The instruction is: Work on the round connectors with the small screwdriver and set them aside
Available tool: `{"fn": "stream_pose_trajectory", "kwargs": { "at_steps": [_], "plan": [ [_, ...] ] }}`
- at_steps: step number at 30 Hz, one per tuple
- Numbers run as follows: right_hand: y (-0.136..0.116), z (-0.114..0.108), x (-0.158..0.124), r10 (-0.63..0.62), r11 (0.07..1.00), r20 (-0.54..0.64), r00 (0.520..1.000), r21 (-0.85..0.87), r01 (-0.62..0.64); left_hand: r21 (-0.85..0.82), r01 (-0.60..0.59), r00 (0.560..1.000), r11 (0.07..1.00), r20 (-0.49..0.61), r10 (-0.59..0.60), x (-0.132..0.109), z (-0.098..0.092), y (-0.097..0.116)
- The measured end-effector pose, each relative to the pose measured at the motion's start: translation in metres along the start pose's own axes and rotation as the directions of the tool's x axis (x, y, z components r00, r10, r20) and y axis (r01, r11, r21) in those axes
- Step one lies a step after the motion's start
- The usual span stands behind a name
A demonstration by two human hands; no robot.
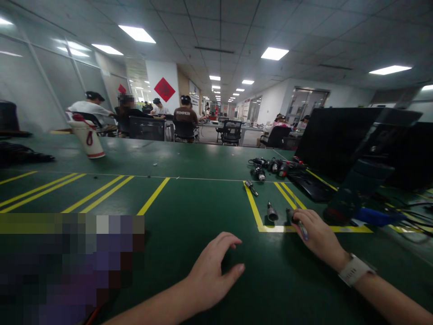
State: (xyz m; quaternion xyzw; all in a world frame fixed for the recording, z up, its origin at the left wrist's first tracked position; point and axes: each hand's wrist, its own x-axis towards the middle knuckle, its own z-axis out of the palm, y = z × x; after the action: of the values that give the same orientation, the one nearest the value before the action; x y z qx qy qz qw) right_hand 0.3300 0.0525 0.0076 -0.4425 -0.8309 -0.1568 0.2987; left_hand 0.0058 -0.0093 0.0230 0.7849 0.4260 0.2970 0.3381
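Note:
My left hand [211, 271] hovers just over the green table [176, 212] near its front edge, fingers curved and apart, holding nothing. My right hand [316, 237], with a white watch on the wrist, is closed on a slim pen-like tool [299, 225] whose tip points toward me. Just left of that hand a small dark socket bit [271, 213] stands inside a yellow-taped box [267, 228]. A screwdriver-like bit [251, 187] lies on the yellow line farther back.
A cluster of dark tool parts [272, 166] lies behind the box. A dark stand and black monitor [358, 149] fill the right. A white cup [88, 140] stands far left. People sit at desks in the background.

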Motion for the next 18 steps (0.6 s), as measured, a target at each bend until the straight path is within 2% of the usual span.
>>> {"fn": "stream_pose_trajectory", "kwargs": {
  "at_steps": [10, 15, 18],
  "plan": [
    [0.002, 0.008, -0.010, 0.000, 0.999, 0.127, 0.992, 0.049, -0.007, 0.032, 0.037, 0.995, 0.999, 0.088, -0.040, 0.000, -0.002, 0.007],
    [-0.008, -0.004, -0.007, -0.016, 0.999, 0.136, 0.991, 0.037, 0.011, 0.044, 0.032, 0.994, 0.998, 0.107, -0.037, 0.000, -0.004, 0.010],
    [-0.019, -0.013, 0.007, -0.012, 1.000, 0.122, 0.992, 0.012, 0.011, 0.054, 0.023, 0.994, 0.998, 0.106, -0.029, 0.002, -0.003, 0.010]
  ]
}}
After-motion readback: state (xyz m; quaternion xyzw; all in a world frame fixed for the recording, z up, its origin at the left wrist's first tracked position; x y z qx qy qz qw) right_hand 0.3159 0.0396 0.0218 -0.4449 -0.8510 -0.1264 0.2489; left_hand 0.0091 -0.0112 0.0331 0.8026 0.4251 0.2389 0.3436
